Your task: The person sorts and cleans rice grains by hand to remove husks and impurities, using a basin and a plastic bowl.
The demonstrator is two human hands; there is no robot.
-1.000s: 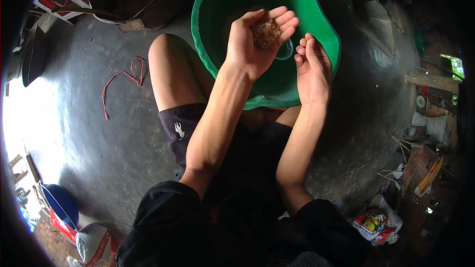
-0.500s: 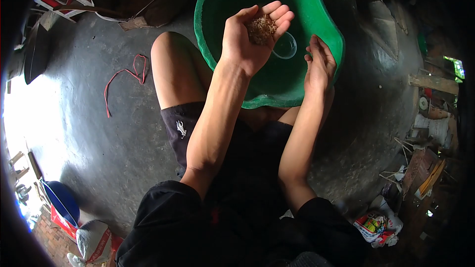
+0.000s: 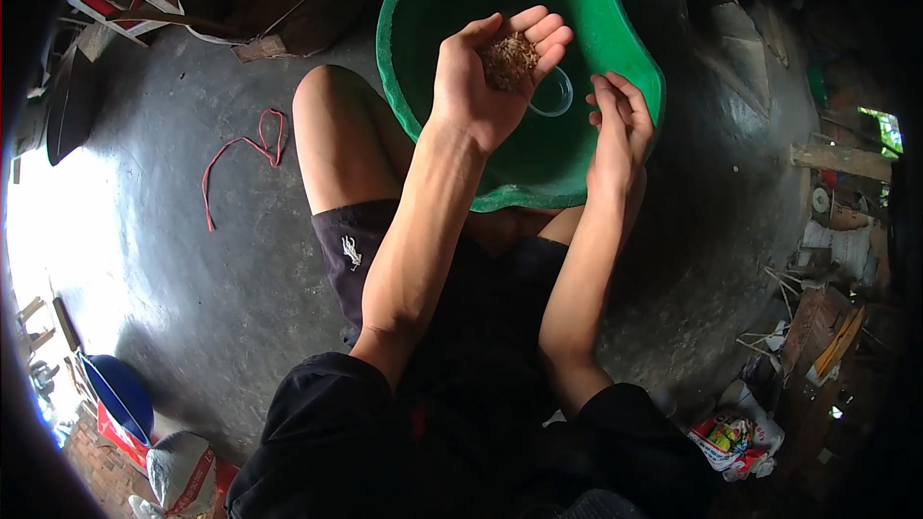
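Note:
My left hand (image 3: 468,94) is turned palm up and cupped over a green plastic basin (image 3: 500,197). In its palm lies a small heap of reddish-brown grain (image 3: 510,61), perhaps rice in the husk; the exact kind is hard to make out. A clear round plastic cup or lid (image 3: 550,111) shows just beyond that palm, inside the basin, partly covered by the hand. My right hand (image 3: 618,139) is over the basin's right side, close to the rim, its fingers loosely bent with nothing visible in them. The basin sits in front of my bent legs.
A red cord (image 3: 236,142) lies on the dark floor to the left. Beyond it stands a large rusty pan (image 3: 260,0). A blue tub (image 3: 120,394) and sacks (image 3: 183,471) are at lower left. Wood scraps and a printed bag (image 3: 726,437) line the right side.
My right hand has shifted slightly, its fingers bending and spreading a little. My left hand stays nearly in place with the grain in its palm.

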